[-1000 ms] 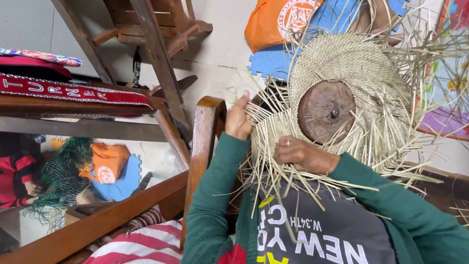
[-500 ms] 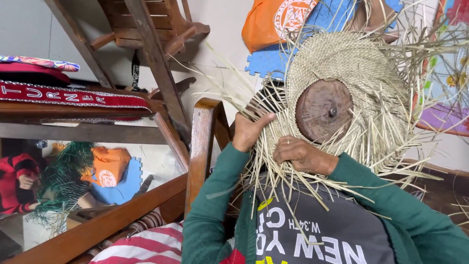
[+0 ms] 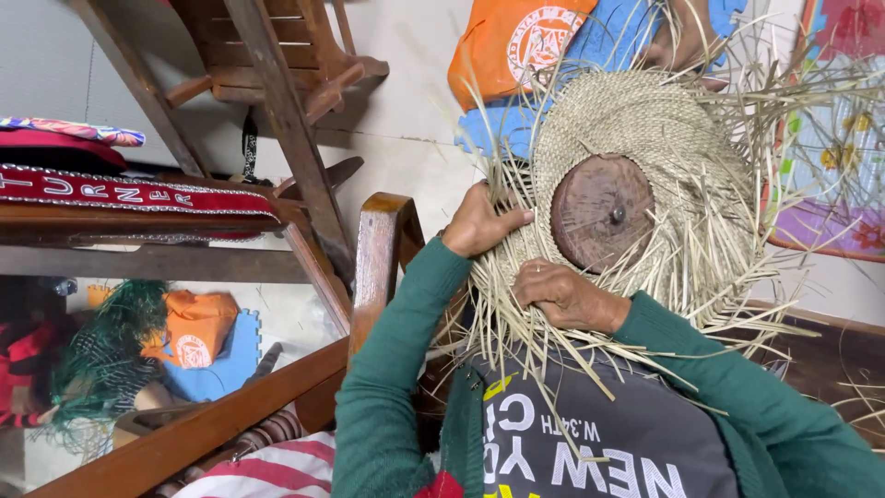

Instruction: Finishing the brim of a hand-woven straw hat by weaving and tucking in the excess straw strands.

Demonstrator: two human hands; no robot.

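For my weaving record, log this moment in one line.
left hand: gripping woven straw piece edge | right hand: on loose strands | wooden form: centred

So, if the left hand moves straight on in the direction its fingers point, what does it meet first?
The left hand grips the edge of the woven straw piece, fingers pointing right. Going straight on, it would probably meet the round brown wooden block in the middle of the weave first, though depth is hard to judge.
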